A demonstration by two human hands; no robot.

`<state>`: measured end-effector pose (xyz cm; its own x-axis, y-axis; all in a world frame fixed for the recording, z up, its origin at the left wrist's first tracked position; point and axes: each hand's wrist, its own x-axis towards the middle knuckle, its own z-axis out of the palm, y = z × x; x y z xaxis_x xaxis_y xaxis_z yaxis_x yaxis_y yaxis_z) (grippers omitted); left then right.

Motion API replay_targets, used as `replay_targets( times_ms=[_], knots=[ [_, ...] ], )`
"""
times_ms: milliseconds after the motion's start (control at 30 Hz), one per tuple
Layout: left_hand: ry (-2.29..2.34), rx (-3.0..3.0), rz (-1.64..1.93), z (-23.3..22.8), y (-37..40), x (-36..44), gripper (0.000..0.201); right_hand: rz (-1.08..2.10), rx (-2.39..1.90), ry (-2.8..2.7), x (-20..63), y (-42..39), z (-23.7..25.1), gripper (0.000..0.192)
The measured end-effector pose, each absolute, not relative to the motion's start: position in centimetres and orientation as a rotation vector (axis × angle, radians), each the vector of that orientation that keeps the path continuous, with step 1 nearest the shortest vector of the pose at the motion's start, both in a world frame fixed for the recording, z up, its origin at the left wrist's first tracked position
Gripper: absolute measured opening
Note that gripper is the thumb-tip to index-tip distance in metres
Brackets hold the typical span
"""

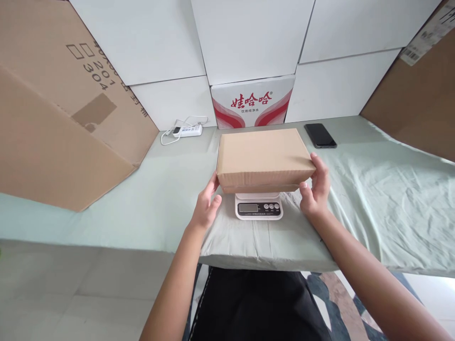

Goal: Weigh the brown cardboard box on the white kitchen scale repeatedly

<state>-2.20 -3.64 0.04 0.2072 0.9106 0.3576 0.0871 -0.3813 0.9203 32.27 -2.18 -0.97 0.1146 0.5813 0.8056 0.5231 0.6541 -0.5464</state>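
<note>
A closed brown cardboard box (265, 151) is over a white digital kitchen scale (259, 215), covering its weighing plate. I cannot tell whether the box rests on the scale or is held just above it. My left hand (208, 204) grips the box at its near left corner, fingers along the side and thumb apart. At the near right corner, my right hand (316, 189) holds the box with its thumb in front and fingers on the side. The scale's display and several buttons face me.
A black phone (320, 136) lies right of the box on the green tablecloth (170, 203). Behind left is a white device with a cable (187, 130). Large cardboard sheets stand at left (71, 104) and right (419, 94). A red-and-white printed carton panel (253, 102) stands at the back.
</note>
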Motion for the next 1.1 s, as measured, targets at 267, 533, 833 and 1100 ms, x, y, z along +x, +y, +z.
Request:
replay_targets(
  times_ms=[267,533,833,1100],
  knots=[
    [0.895,1.619,1.273,2.8,-3.8,-1.9,0.078,0.128,-0.948,-1.471,31.1,-3.8,2.6,0.067],
    [0.831,1.597,1.358,6.9,4.3,0.4,0.098,0.132,-0.914,-1.394,30.1,2.5,7.3,0.075],
    [0.878,1.501,1.363,0.8,8.6,1.3,0.103,0.344,-1.026,-1.439,30.4,8.5,0.4,0.097],
    [0.862,1.474,1.349,0.0,9.4,2.0,0.099,0.408,-1.038,-1.418,31.2,8.9,-0.3,0.101]
  ],
)
